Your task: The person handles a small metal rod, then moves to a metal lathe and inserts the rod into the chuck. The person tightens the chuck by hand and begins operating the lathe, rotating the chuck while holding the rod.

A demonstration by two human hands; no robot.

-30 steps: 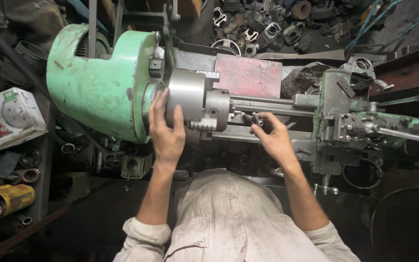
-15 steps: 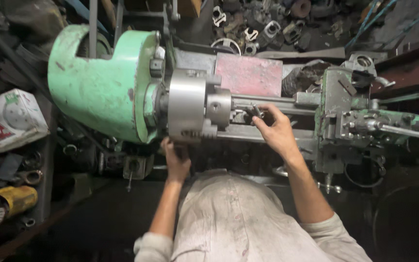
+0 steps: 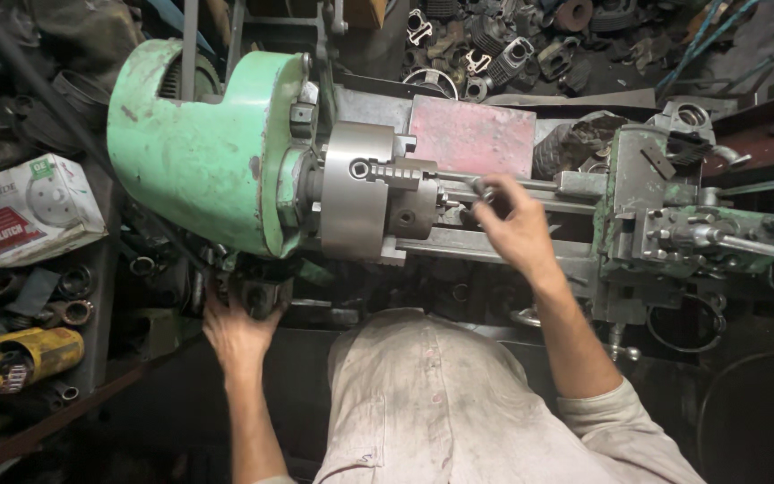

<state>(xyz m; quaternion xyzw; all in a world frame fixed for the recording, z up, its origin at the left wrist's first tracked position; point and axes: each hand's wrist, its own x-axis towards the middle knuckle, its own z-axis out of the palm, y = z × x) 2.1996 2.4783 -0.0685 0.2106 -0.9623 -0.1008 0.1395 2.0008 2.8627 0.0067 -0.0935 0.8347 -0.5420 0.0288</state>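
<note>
Lathe chuck (image 3: 365, 202) beside right hand (image 3: 517, 229); left hand (image 3: 236, 327) low; cluttered workshop.

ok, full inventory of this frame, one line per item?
lathe headstock: 1, green, upper left
chuck: 1, grey steel, centre
red panel: 1, behind the bed
tool post and carriage: 1, green-grey, right
cardboard box: 1, white and red, left
yellow tool: 1, lower left
scrap metal parts: many, dark, top
left hand: below headstock, on a dark control
right hand: by the chuck, gripping a small metal part
</note>
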